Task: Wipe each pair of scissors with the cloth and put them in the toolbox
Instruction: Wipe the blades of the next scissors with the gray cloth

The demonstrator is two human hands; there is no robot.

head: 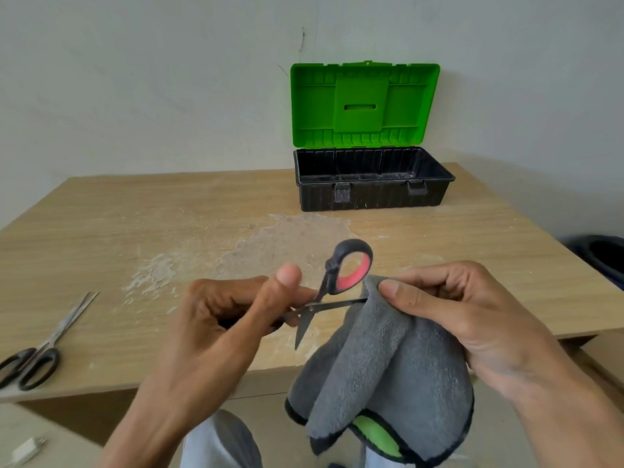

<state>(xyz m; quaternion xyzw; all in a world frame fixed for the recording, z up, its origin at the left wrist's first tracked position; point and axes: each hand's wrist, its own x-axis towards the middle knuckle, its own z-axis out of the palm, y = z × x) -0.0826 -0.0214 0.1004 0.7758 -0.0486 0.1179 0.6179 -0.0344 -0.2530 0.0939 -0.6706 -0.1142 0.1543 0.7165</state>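
My left hand (233,319) grips a pair of black scissors with red-lined handles (341,275), blades spread apart, above the table's front edge. One blade points right into the grey cloth (388,366), which my right hand (466,315) pinches around the blade tip; the rest of the cloth hangs down over my lap. A second pair, black-handled scissors (40,349), lies shut on the table at the near left. The toolbox (371,194) stands at the back of the table, black base, green lid (364,103) upright against the wall.
The wooden table (169,224) has a worn, flaky patch in its middle. A dark bin (604,261) sits off the table's right side. A small white object (27,450) lies at the lower left.
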